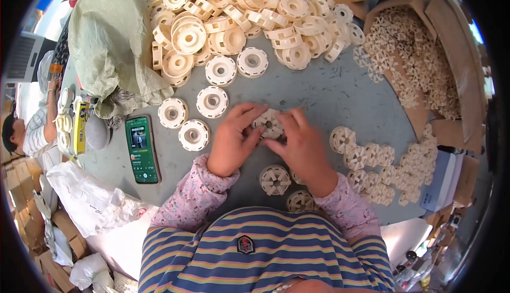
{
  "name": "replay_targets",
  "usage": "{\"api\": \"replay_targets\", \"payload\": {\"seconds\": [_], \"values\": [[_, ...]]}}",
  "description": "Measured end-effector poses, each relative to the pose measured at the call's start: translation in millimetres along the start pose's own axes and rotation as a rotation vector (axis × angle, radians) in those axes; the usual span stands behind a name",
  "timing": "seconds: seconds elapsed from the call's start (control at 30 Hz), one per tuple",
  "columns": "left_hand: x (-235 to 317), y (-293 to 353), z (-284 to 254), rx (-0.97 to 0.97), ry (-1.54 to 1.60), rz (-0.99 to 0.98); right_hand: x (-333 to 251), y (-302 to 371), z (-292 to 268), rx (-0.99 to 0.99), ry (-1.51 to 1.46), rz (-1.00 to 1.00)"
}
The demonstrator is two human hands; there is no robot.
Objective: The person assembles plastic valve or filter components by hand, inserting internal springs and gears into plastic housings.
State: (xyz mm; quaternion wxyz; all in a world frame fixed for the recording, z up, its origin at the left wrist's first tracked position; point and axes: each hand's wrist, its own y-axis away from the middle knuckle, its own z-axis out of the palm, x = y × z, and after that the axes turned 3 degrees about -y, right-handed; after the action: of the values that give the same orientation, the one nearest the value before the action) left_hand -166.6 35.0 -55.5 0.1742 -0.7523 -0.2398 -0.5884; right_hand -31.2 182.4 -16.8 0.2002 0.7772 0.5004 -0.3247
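Observation:
In front of my chest, both hands grip one round cream plastic part point(272, 128) with slots around its centre hole. My left hand point(234, 140) pinches its left side between thumb and fingers. On its right side, the thumb and fingers of my right hand point(302, 147) are closed. Fingertips cover part of its edge. Several round cream plastic rings point(212, 102) with hollow centres lie flat just beyond and left of my left hand. Close to my body, below my right hand, sit spoked round plastic discs point(275, 180), one partly hidden by my right wrist.
A big heap of cream plastic rings point(228, 14) fills the far side. Small plastic pieces fill a cardboard box point(451, 48) at right; clustered plastic pieces point(380, 171) lie nearer. A phone point(142, 149), sack point(109, 38) and plastic bag point(90, 192) are left. Another person point(37, 128) is far left.

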Motion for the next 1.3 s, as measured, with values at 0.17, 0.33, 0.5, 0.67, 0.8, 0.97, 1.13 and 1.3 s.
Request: {"api": "replay_targets", "payload": {"seconds": [0.17,0.33,0.5,0.67,0.8,0.97,1.13,1.3], "values": [[10,3,2,0.028,-0.054,0.050,7,8,-14,0.082,0.113,-0.055],[21,1,-4,0.184,-0.299,0.119,61,-18,-100,-0.171,0.091,0.134],[35,-51,6,0.243,-0.522,0.157,202,-56,-166,0.538,0.582,0.255],[16,-91,14,0.348,-0.754,0.087,197,-41,-123,0.306,0.427,0.067],[22,-75,14,0.250,-0.714,0.083,111,-5,-114,0.196,-0.088,0.041],[31,-27,24,0.145,-0.594,0.117,149,6,-116,0.261,-0.559,0.285],[20,3,24,0.159,-0.500,0.184,185,10,-128,0.372,0.198,0.134],[9,8,15,0.139,-0.283,0.069,153,3,-138,0.201,0.084,0.128]]}}
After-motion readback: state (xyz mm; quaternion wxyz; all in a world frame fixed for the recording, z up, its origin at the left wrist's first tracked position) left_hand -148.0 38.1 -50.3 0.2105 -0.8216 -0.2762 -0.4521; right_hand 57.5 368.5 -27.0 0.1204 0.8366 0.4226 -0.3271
